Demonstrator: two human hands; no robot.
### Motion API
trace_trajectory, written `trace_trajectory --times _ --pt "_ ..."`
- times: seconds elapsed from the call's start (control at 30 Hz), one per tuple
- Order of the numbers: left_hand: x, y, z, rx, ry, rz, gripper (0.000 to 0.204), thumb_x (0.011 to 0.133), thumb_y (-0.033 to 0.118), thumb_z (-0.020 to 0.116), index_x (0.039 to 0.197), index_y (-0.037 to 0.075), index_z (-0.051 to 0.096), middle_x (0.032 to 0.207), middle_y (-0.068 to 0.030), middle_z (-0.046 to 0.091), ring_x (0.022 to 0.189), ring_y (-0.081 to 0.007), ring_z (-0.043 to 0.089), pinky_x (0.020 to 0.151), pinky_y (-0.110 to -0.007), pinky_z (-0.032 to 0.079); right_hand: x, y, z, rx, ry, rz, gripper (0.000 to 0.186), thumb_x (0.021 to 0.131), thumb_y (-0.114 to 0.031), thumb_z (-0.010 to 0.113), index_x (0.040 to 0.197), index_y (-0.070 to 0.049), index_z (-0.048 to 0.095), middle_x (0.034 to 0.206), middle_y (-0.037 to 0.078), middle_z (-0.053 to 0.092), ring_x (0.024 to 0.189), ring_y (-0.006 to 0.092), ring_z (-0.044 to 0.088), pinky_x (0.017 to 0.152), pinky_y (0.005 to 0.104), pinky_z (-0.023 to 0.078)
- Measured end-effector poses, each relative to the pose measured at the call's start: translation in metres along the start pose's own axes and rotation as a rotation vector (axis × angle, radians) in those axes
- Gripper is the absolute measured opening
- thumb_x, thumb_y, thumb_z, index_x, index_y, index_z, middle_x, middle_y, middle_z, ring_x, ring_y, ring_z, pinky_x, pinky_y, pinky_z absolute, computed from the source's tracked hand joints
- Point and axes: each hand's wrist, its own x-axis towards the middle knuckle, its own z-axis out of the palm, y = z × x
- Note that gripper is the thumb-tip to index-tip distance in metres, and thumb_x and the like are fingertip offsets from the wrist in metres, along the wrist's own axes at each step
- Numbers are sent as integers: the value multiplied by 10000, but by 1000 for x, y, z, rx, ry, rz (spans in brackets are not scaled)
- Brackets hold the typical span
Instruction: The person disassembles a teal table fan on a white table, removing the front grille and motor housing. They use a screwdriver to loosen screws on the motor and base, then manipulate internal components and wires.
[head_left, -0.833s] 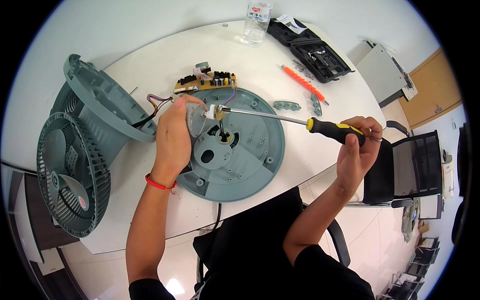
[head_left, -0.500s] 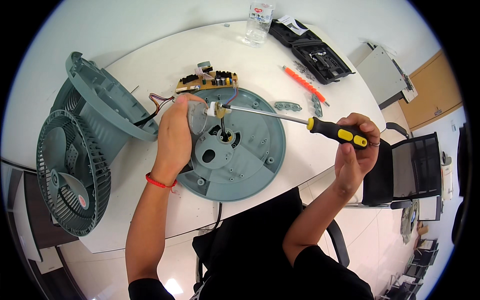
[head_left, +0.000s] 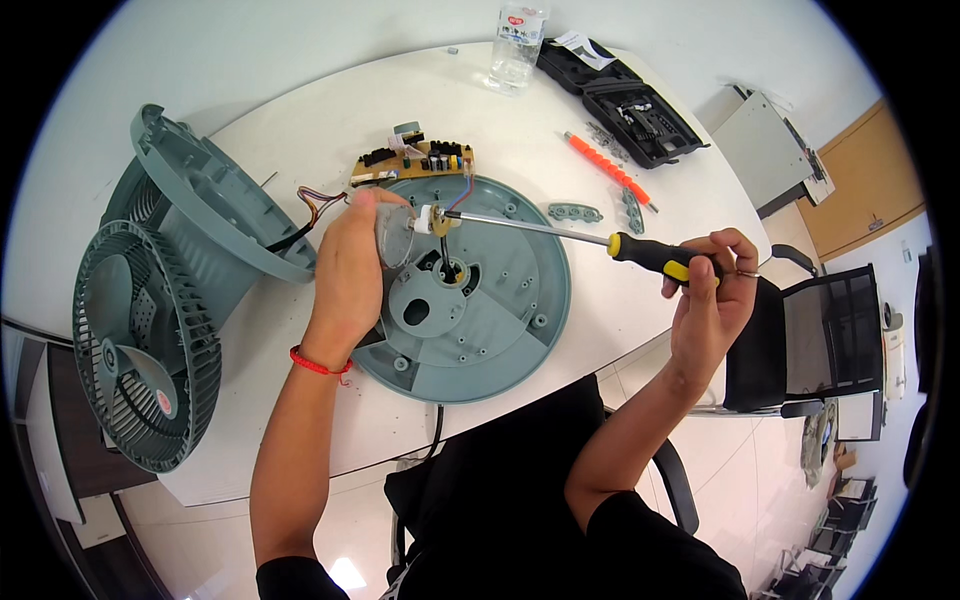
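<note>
Item: round grey-green fan base [head_left: 480,320], lying flat on the white counter [head_left: 300,130] directly in front of the person, underside up, a dark cable trailing off its near edge.

Left hand [head_left: 350,265]: resting on the base's left rim, its grip closing around a small pale part [head_left: 395,240] near the centre; a red band is sitting on the wrist.

Right hand [head_left: 715,285]: its grip wrapping the black-and-yellow handle of a long screwdriver [head_left: 600,240], held off the counter's right edge. The shaft is running leftward across the base, its tip meeting a small white fitting [head_left: 428,218] just beside the left fingertips.

Adjacent: a circuit board [head_left: 415,160] is lying at the base's far rim, touching or nearly touching it, with coloured wires [head_left: 315,198] leading left. A grey-green fan housing with grille [head_left: 140,330] is standing tilted at the counter's left end.

Far side: clear plastic bottle [head_left: 518,45], open black tool case [head_left: 625,105], orange bit holder [head_left: 605,168], two small grey plastic pieces [head_left: 575,212] just beyond the base.
</note>
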Motion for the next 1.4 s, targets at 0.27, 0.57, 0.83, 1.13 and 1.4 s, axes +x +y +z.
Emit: trace_trajectory --times 0.27,0.57,0.83,1.13,1.4 --pt "-1 0 0 -17 -5 -38 547 1065 440 257 937 47 615 733 15 537 652 -81 423 595 -252 349 3 10 4 240 -64 -116 412 894 -134 736 1205 0 500 962 171 650 863 164 638 802 262 518" --pt "0 -4 0 -50 -14 -65 535 1069 430 263 941 46 613 741 13 543 658 -79 430 600 -256 360 -3 7 -7 180 -83 37 335 949 -229 669 1139 9 530 911 139 634 769 176 632 650 269 523" --pt "1 -5 2 -43 27 -55 550 1064 438 267 919 39 617 738 11 547 665 -83 439 607 -256 367 0 11 6 68 -65 -133 270 981 -219 605 1128 -1 543 851 86 603 766 149 613 662 246 515" --pt "2 -9 1 -67 45 -45 550 1061 440 276 920 40 625 742 14 554 670 -83 449 606 -258 370 -2 12 -5 70 -82 53 356 949 -266 655 1178 -25 527 866 25 570 711 62 471 637 178 383" --pt "3 -13 5 -105 50 -76 540 1064 439 279 932 58 637 732 26 553 635 -64 429 569 -237 341 3 21 -8 -1 -146 -189 417 953 -294 628 1227 -13 488 881 69 570 811 112 531 683 230 425"
